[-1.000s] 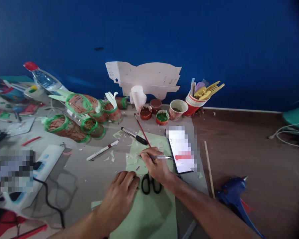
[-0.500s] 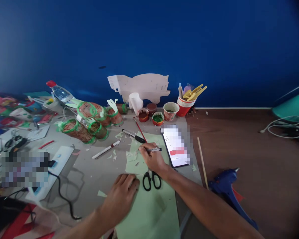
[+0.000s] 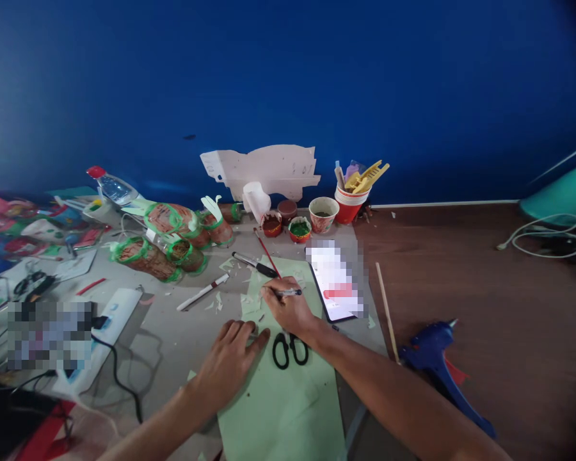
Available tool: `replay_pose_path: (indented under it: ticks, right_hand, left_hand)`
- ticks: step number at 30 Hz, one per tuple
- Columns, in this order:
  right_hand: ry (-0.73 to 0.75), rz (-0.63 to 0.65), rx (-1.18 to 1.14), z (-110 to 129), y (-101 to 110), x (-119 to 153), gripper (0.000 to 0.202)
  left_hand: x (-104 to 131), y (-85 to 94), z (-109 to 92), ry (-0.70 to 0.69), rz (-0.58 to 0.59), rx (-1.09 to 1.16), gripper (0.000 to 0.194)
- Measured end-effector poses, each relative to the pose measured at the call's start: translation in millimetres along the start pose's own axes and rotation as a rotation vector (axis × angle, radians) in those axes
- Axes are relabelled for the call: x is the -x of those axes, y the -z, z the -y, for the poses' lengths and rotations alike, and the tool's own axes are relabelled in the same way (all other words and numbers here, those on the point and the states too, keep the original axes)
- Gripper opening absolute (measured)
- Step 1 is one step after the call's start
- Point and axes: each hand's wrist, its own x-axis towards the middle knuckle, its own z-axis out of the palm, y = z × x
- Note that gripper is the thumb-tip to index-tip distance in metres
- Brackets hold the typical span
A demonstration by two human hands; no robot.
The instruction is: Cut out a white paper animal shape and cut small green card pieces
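My right hand (image 3: 290,310) grips a pen (image 3: 288,292) over the upper part of a light green paper sheet (image 3: 292,416). My left hand (image 3: 233,358) lies palm down along the sheet's left side, its thumb spread from the fingers. Between my hands, black-handled scissors (image 3: 281,352) lie on the paper, their blades hidden by my right hand and wrist. Beyond the right hand rest a black-gripped craft knife or pen (image 3: 254,264) and a red thin brush (image 3: 267,253). A white marker-like stick (image 3: 202,292) lies among paper scraps to the left.
A lit phone (image 3: 333,282) lies right of the sheet. Paint cups (image 3: 300,229) and a red cup of tools (image 3: 350,208) stand at the back. Brown-and-green painted bottles (image 3: 146,258) are at left, near a power strip (image 3: 120,314). A blue glue gun (image 3: 432,352) lies on the right.
My left thumb has spread away from the fingers. My right hand, still with the pen, has shifted slightly left across the paper. The view has tilted a little.
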Motion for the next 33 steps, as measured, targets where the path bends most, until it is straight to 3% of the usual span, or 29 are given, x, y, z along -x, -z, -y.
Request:
replay_pose_path:
  ticks: [10,15,24,33]
  right_hand:
    - [0.021,0.006,0.03,1.0,-0.2,0.6,0.025]
    - [0.037,-0.001,0.049,0.3,-1.1,0.5,0.025]
    - [0.033,0.001,0.01,0.8,-0.8,0.0,0.024]
    - [0.067,-0.013,0.035,-2.9,-3.9,1.5,0.025]
  left_hand:
    - [-16.3,-3.1,1.2,0.036,0.004,0.159,0.022]
    - [-24.1,-2.5,-2.3,0.011,0.087,0.119,0.018]
    - [-46.2,18.2,-9.8,0.079,0.361,0.056,0.019]
    - [-51.3,12.6,-7.4,0.092,0.444,0.082,0.021]
